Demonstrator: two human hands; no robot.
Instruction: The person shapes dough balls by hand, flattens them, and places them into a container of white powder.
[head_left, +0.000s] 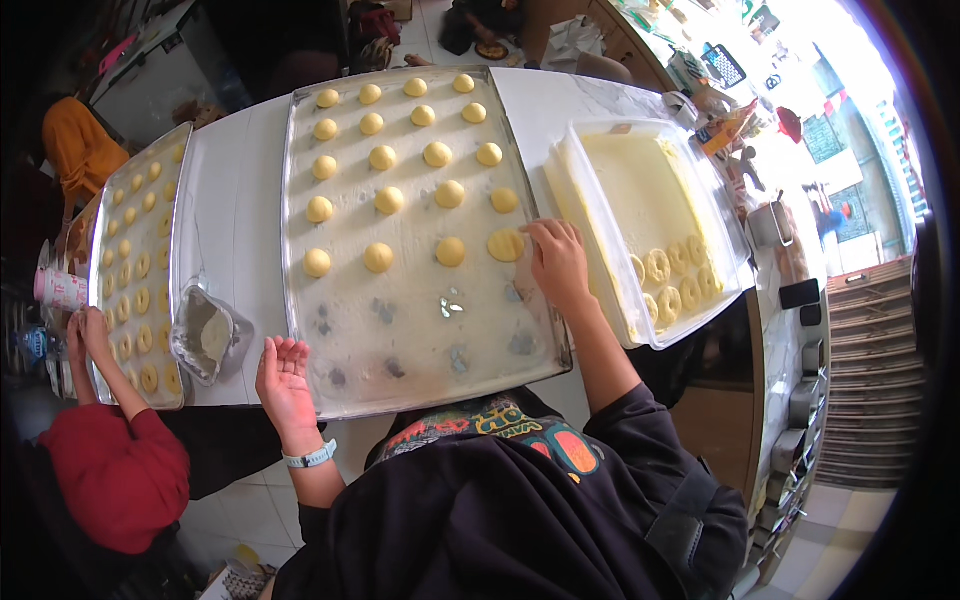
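A large floured metal tray (420, 340) lies before me, with rows of round yellow dough balls (389, 200) on its far and middle parts. At the right end of the nearest row is a flattened dough piece (506, 245), wider than the others. The fingertips of my right hand (558, 258) touch its right edge, stretched out and slightly bent; my thumb is hard to make out. My left hand (286, 382) is raised over the tray's near left corner, palm up, fingers extended, holding nothing. Bare greyish patches mark the floured near part of the tray.
Right of the tray stands a clear plastic tub (645, 230) with dough rings (690, 290) at its near end. On the left are a metal container (208, 335) of pale powder and a second tray (180, 215) of dough pieces. A person in a red top (120, 475) works beside it.
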